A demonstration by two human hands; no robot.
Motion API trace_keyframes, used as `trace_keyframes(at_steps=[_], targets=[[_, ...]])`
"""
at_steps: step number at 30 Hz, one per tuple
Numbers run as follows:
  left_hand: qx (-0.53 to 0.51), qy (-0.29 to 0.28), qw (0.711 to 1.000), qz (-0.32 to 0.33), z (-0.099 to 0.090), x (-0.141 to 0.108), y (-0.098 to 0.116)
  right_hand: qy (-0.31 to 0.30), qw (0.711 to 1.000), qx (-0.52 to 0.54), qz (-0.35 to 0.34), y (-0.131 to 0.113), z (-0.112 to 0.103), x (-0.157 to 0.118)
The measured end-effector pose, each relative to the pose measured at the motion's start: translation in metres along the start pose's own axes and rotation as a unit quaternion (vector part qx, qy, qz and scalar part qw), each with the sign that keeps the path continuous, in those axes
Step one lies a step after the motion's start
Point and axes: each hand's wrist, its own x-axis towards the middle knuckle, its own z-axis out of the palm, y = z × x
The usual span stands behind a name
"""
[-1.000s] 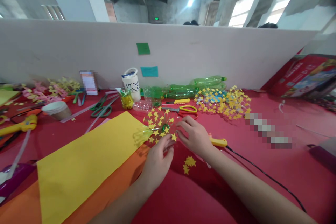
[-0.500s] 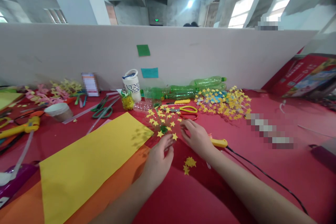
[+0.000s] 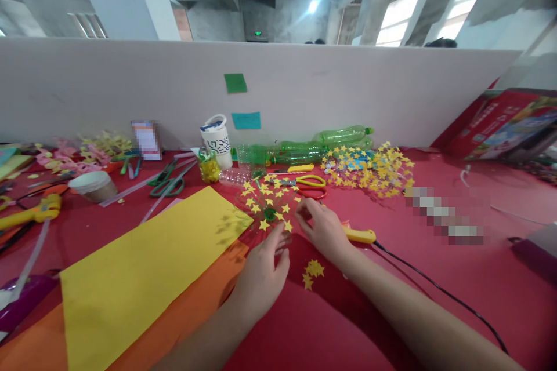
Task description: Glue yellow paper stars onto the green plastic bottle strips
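A flower-like piece of clear plastic strips with a green centre (image 3: 270,214) stands before me, yellow paper stars on its tips. My left hand (image 3: 263,266) is at its near side, fingers stretched towards a yellow star (image 3: 288,225), thumb apart; whether they touch is unclear. To the right of the piece is my right hand (image 3: 324,229), its fingers curved but apart, close to another star. I see nothing held in either hand. Several loose yellow stars (image 3: 313,268) lie on the red table between my forearms.
Yellow paper (image 3: 152,278) lies over orange paper at left. A yellow-handled corded tool (image 3: 360,235) rests beside my right wrist. Behind are scissors (image 3: 311,181), green bottles (image 3: 300,152), a white cup (image 3: 216,145) and a second star cluster (image 3: 387,171). A glue gun (image 3: 47,208) lies left.
My left fingers have shifted slightly, with the thumb a little farther right. My right hand has moved slightly left in view. The whole view has drifted a little; the star piece keeps its place.
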Motion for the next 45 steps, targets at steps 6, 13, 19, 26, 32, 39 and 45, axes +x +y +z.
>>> trace_keyframes(at_steps=[6, 13, 19, 26, 32, 39, 45], targets=[[0.175, 0.017, 0.984, 0.031, -0.010, -0.002, 0.008, 0.000, 1.000, 0.004, 0.001, 0.001, -0.002, 0.000], [0.234, 0.078, 0.964, 0.097, -0.020, -0.002, 0.011, 0.007, 1.000, 0.008, -0.001, 0.003, -0.004, -0.001], [0.074, 0.182, 0.976, 0.095, -0.041, 0.001, 0.019, 0.034, 0.999, -0.001, 0.001, 0.005, -0.011, -0.004], [-0.024, 0.112, 0.990, 0.086, -0.044, 0.003, 0.019, -0.040, 0.998, -0.010, -0.054, -0.003, -0.047, -0.009], [0.195, -0.184, 0.946, 0.183, -0.024, -0.003, 0.021, -0.296, 0.946, -0.066, -0.119, -0.006, -0.055, -0.028], [0.239, -0.231, 0.929, 0.162, -0.017, -0.003, 0.015, -0.283, 0.951, -0.059, -0.111, 0.000, -0.041, -0.038], [0.212, -0.223, 0.940, 0.145, -0.015, -0.002, 0.013, -0.270, 0.954, -0.059, -0.114, -0.003, -0.036, -0.040]])
